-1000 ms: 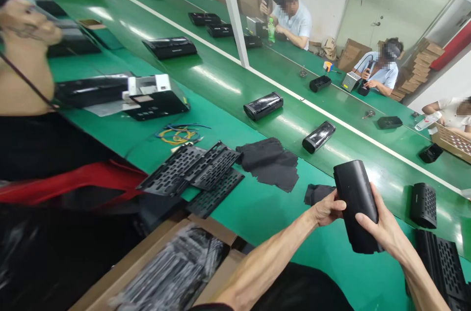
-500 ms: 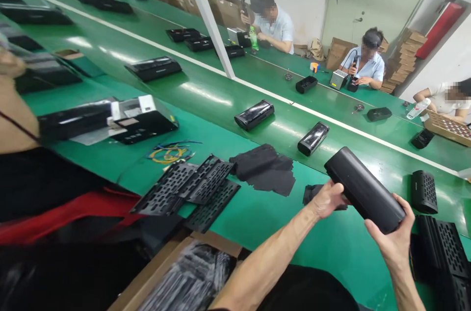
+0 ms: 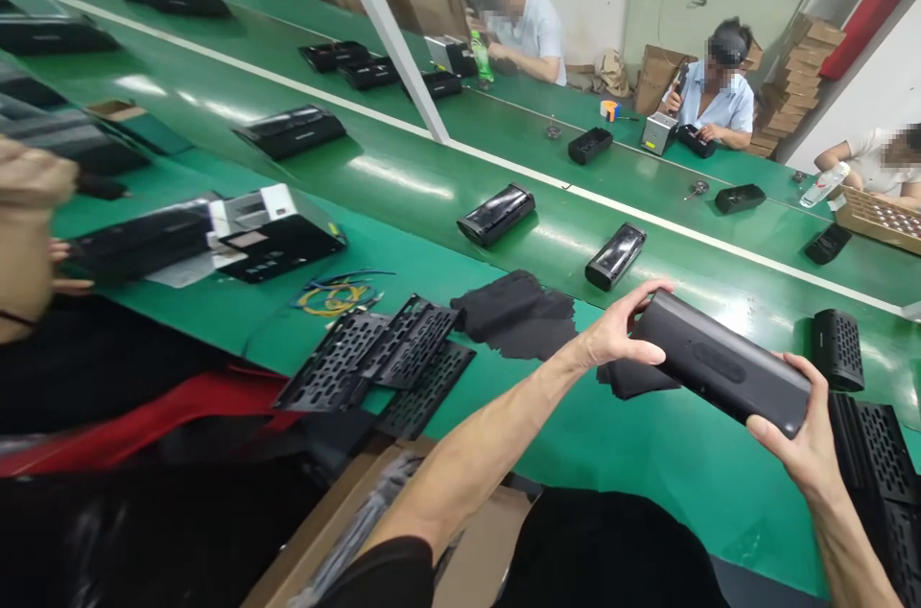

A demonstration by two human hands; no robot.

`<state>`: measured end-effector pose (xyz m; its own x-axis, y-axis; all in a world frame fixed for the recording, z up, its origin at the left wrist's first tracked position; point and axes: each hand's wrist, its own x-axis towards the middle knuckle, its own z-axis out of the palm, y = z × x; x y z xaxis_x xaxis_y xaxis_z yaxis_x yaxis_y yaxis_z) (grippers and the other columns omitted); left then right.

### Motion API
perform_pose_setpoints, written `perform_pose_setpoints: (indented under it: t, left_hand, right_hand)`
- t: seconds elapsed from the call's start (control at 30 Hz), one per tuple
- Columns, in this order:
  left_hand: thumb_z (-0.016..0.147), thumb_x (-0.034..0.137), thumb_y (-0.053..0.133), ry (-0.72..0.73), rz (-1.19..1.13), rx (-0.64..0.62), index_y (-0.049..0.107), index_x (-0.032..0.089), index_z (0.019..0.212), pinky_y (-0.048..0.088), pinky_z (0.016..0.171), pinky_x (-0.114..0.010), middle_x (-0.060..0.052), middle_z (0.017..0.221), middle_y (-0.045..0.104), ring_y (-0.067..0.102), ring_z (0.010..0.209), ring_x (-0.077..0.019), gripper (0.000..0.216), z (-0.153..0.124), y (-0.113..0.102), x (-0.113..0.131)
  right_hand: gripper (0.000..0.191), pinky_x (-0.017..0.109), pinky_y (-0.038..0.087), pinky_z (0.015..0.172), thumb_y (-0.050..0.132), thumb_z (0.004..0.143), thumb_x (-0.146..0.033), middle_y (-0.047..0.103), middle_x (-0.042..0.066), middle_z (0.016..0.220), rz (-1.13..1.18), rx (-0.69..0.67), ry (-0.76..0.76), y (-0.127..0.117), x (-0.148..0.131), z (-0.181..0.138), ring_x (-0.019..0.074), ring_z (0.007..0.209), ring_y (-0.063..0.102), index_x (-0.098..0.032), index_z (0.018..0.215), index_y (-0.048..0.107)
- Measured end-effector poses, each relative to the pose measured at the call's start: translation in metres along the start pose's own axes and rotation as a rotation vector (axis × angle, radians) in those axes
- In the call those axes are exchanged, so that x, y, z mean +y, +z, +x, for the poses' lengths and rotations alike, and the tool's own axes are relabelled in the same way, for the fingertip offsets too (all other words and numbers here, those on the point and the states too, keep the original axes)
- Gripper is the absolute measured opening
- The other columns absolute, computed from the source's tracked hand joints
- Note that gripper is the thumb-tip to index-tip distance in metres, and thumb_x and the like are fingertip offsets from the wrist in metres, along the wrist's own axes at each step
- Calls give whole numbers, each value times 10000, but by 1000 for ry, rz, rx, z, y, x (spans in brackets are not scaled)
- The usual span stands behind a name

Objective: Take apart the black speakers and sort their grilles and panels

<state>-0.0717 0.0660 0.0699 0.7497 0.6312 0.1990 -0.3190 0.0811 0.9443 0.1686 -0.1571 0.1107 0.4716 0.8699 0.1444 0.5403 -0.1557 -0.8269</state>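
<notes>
Between my two hands a long black speaker housing [image 3: 726,363] is held above the green bench, its smooth side with an oval recess facing me. My left hand [image 3: 629,330] grips its left end, thumb across the near face and fingers behind. At the other end my right hand [image 3: 806,426] is wrapped round it, thumb on the lower edge. Below my left hand lie dark folded cloth pieces [image 3: 637,380]. Perforated black grilles [image 3: 882,455] are stacked beside my right hand, and a similar speaker with a grille front [image 3: 838,349] stands just beyond.
More perforated panels [image 3: 381,354], black cloth sheets [image 3: 514,313] and coiled wires [image 3: 338,293] lie to the left. An open carton [image 3: 489,541] sits by my lap. Two black units [image 3: 615,255] rest on the conveyor [image 3: 403,181]. Co-workers sit across it, and another person's arm is at far left.
The speaker housing has been turned in my hands, so the face with the oval recess now shows. My left hand has moved up at its end.
</notes>
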Motion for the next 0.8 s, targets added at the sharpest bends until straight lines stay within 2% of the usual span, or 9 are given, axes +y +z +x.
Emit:
perform_pose_setpoints:
  t: [0.1,0.17,0.2,0.27,0.37,0.47,0.53,0.67,0.8]
  left_hand:
    - [554,357,974,13,-210,137,622,256,1378,526,989,-393,-83,1318,661,648,1155,-315,901,-10,15,-25]
    - [609,398,930,-18,-466,192,599,274,1412,531,996,-422,-86,1321,688,670,1163,-327,877,-20,34,-50]
    - [655,446,895,-60,-598,189,580,286,1444,531,1004,-445,-91,1317,706,679,1176,-339,865,-25,46,-63]
    - [719,556,836,-202,-775,96,578,277,1475,522,1029,-487,-123,1347,718,670,1239,-377,846,-35,66,-87]
    - [749,570,860,-343,-700,-3,583,270,1492,511,1048,-488,-172,1501,633,599,1367,-399,847,-47,71,-102]
    - [727,570,919,-224,-417,124,488,330,1577,483,1106,-481,-158,1691,420,433,1526,-406,982,-49,49,-85]
    - [640,547,983,-155,-196,119,443,338,1618,427,1179,-503,-145,1736,333,320,1583,-435,1136,-44,36,-65]
    - [663,523,947,-108,123,-6,503,241,1594,318,1261,-542,-167,1645,431,405,1506,-461,1069,-34,33,-41]
    - [704,543,890,-123,257,-37,456,242,1605,342,1243,-553,-163,1627,418,443,1453,-440,1044,-37,38,-38]
  right_hand:
    - [1212,533,524,1067,707,796,-829,463,193,1624,115,-11,11,3,2,2,422,1417,557,-307,1717,117]
    - [1296,585,523,1085,596,831,-880,400,203,1676,167,-2,-3,19,8,-3,425,1476,516,-312,1711,-168]
    - [1330,613,526,1085,593,815,-893,408,202,1673,161,-12,-7,29,11,-5,431,1475,518,-313,1700,-213]
    - [1384,636,545,1068,705,737,-858,503,195,1606,115,-48,-5,49,16,-7,448,1409,571,-309,1728,-89]
    - [1262,587,557,1076,857,690,-626,586,180,1525,68,-83,-47,57,16,-1,423,1327,626,-263,1707,204]
    - [1066,574,524,1102,846,697,-410,592,159,1517,-177,-143,-169,39,12,9,396,1324,619,-267,1642,372]
    - [981,589,520,1070,820,682,-345,624,148,1470,-396,-226,-241,29,10,12,406,1293,623,-289,1595,466]
    - [1009,542,552,956,796,690,-350,650,153,1419,-577,-329,-259,30,10,10,401,1207,650,-286,1630,435]
    - [1014,524,536,944,782,718,-365,649,151,1416,-603,-363,-276,39,9,3,399,1208,637,-289,1655,401]
